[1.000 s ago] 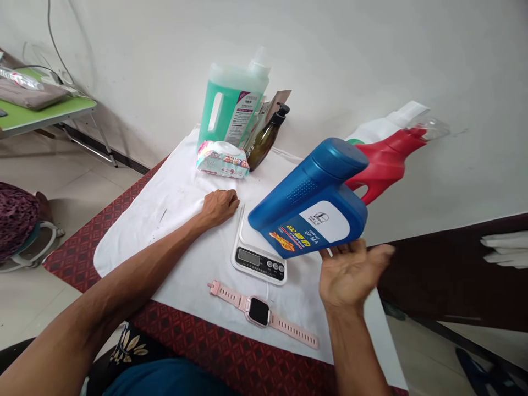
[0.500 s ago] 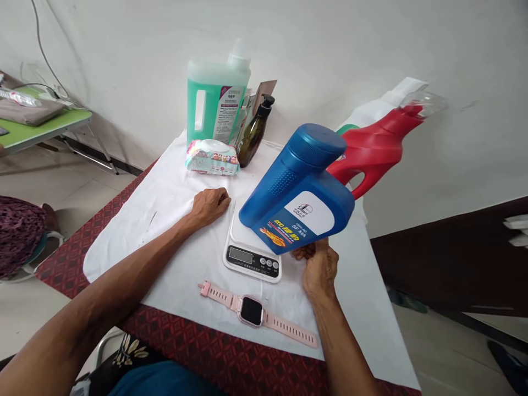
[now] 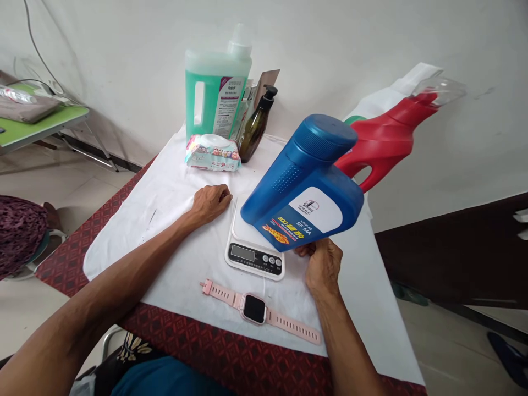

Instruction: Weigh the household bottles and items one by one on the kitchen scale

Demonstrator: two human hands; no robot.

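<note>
A blue motor oil bottle (image 3: 309,187) stands on the white kitchen scale (image 3: 239,236), seeming to lean right in this wide view. The scale's grey display (image 3: 243,253) shows no readable figures. My left hand (image 3: 212,202) rests on the white cloth by the scale's left side, its fingers curled in with nothing seen in them. On the other side, my right hand (image 3: 325,267) lies loosely closed beside the scale, its fingertips partly hidden behind the bottle. Between my forearms lies a pink smartwatch (image 3: 254,308), its strap spread flat.
Behind the scale stand a green liquid jug (image 3: 206,99), a wipes pack (image 3: 212,154) and a dark pump bottle (image 3: 256,126). A red bottle (image 3: 388,140) is behind the blue one. The wall (image 3: 330,44) borders the table's back; a green table (image 3: 45,121) is at left.
The camera view has shifted slightly, so the bottles and scale appear a little higher and the bottles at right farther right. Both hands keep their places beside the scale.
</note>
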